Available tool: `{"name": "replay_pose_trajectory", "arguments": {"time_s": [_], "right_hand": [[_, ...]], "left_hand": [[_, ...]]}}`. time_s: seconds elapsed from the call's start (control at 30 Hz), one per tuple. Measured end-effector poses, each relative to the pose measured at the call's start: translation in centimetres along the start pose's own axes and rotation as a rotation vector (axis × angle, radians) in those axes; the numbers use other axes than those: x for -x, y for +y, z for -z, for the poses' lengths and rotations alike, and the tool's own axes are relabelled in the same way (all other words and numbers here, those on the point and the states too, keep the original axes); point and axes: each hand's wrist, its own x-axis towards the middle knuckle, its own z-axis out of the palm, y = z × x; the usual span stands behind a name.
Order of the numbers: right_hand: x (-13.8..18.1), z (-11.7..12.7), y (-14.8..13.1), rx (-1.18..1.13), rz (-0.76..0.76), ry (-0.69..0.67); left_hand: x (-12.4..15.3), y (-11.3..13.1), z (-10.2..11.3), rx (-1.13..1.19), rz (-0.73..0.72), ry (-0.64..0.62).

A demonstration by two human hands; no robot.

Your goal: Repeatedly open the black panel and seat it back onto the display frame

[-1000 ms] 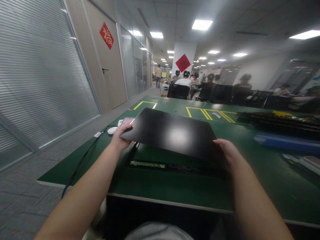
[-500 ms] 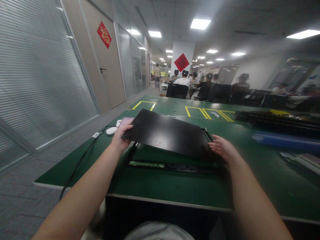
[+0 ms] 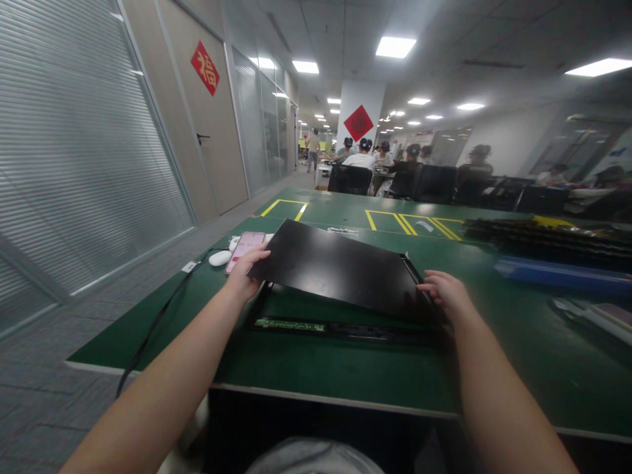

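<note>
I hold a thin black panel (image 3: 340, 266) by its two near corners, tilted over a black frame (image 3: 345, 328) that lies on the green table (image 3: 316, 368). My left hand (image 3: 244, 276) grips the panel's left edge, thumb on top. My right hand (image 3: 444, 293) pinches the right near corner, close to the frame. A green circuit strip (image 3: 289, 324) runs along the frame's near edge. The far part of the frame is hidden under the panel.
A pink phone (image 3: 245, 248) and a white mouse (image 3: 220, 257) with a black cable lie left of the panel. Stacked black parts (image 3: 543, 237) and a blue tray (image 3: 563, 274) stand at the right. Several people sit at tables behind.
The panel has come down towards the frame and shifted a little to the right, uncovering the phone. Both hands have kept their hold on it.
</note>
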Motion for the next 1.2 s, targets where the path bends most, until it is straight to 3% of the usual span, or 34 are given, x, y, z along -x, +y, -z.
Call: {"name": "replay_pose_trajectory", "arguments": {"time_s": [0.27,0.67,1.2], "right_hand": [[0.0,0.1,0.1,0.065,0.031,0.083],[0.0,0.5,0.2,0.122,0.046,0.101],[-1.6,1.3,1.4,0.437,0.108,0.123]], "left_hand": [[0.1,-0.5,-0.4,-0.027,0.022,0.008],[0.4,-0.8,-1.0,-0.042,0.024,-0.002],[-0.1,-1.4,-0.4,-0.123,0.016,0.051]]}}
